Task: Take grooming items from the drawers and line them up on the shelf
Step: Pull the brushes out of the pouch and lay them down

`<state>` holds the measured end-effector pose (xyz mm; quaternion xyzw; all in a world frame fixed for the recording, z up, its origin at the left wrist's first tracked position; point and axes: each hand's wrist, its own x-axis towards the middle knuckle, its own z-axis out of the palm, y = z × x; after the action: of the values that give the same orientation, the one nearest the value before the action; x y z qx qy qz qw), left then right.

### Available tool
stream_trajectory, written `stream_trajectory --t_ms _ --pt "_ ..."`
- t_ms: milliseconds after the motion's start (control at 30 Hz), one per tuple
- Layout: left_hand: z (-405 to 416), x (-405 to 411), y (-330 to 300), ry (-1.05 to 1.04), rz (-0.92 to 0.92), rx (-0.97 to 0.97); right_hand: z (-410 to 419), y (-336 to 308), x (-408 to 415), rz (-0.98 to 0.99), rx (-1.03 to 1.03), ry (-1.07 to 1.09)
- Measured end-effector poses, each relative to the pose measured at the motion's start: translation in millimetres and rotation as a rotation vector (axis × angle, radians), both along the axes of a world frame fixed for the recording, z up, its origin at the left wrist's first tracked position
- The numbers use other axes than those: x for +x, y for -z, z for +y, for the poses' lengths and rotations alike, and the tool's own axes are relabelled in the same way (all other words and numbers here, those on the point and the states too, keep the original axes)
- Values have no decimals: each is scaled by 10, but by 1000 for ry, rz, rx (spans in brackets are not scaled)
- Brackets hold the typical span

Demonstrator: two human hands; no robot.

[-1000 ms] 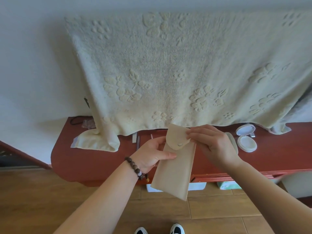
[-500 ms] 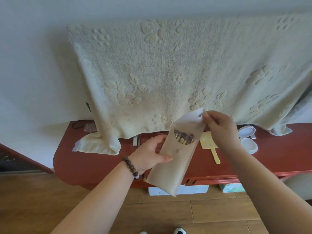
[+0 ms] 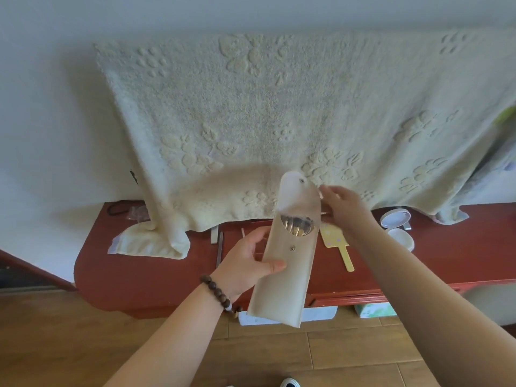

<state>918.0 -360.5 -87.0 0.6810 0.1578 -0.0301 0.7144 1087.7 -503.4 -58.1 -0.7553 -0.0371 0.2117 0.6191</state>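
Observation:
I hold a long beige pouch [image 3: 282, 283] upright over the red shelf [image 3: 139, 275]. My left hand [image 3: 245, 263] grips its middle from the left, thumb across the front. Its flap stands open, and golden tool tips [image 3: 297, 227] show in the mouth. My right hand [image 3: 344, 208] is at the flap's right edge, fingertips pinching it. On the shelf behind the pouch lie a yellow paddle-shaped comb [image 3: 339, 247] and an open white compact [image 3: 396, 220].
A cream flowered towel [image 3: 279, 113] hangs down the wall onto the shelf's back. Thin metal tools [image 3: 216, 238], a black hair tie [image 3: 117, 208] and a small plastic bag [image 3: 136, 212] lie at the left. Below the shelf are a white box [image 3: 321, 314] and a green pack [image 3: 374, 310].
The right hand unsnapped the flap and lifted it up, exposing the golden tools inside. The pouch swung more upright, and the yellow comb came into view behind it.

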Motion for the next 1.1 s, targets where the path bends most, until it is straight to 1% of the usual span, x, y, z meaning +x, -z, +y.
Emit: stream_trajectory --t_ms 33,67,100,133,200,233,267,400,600,733,800,833,933,1000,1100 --pt "7 7 7 -33 13 36 -38 -33 -20 -239 -71 34" --pt "15 14 11 -59 24 69 -72 -82 -68 -438 -113 40" --pt "23 18 15 -76 31 94 -88 -140 -146 -570 -121 -14" --pt "28 21 14 -86 35 112 -88 -164 -221 -632 -128 -120" --pt "35 17 9 -99 42 128 -47 -157 -342 -673 -197 -341" --pt "35 13 6 -100 38 121 -21 -121 -362 -683 -241 -403" --pt "35 6 4 -98 36 109 5 -102 -370 -684 -266 -430" --pt "39 -36 -16 -55 42 115 55 -78 -334 -592 -299 -412" --pt "102 -90 4 -27 66 120 116 -59 -250 -497 -199 -316" --pt "107 -118 27 -53 72 90 174 -71 -194 -467 -139 -281" --pt "112 -127 40 -79 78 88 192 -82 -180 -437 -147 -246" --pt "112 -132 45 -93 81 86 194 -86 -182 -412 -171 -255" --pt "109 -150 60 -114 88 115 207 -53 -232 -307 -233 -372" --pt "113 -166 71 -112 93 130 220 -7 -231 -268 -169 -335" --pt "118 -201 97 -103 115 130 220 -14 -139 -167 29 -205"
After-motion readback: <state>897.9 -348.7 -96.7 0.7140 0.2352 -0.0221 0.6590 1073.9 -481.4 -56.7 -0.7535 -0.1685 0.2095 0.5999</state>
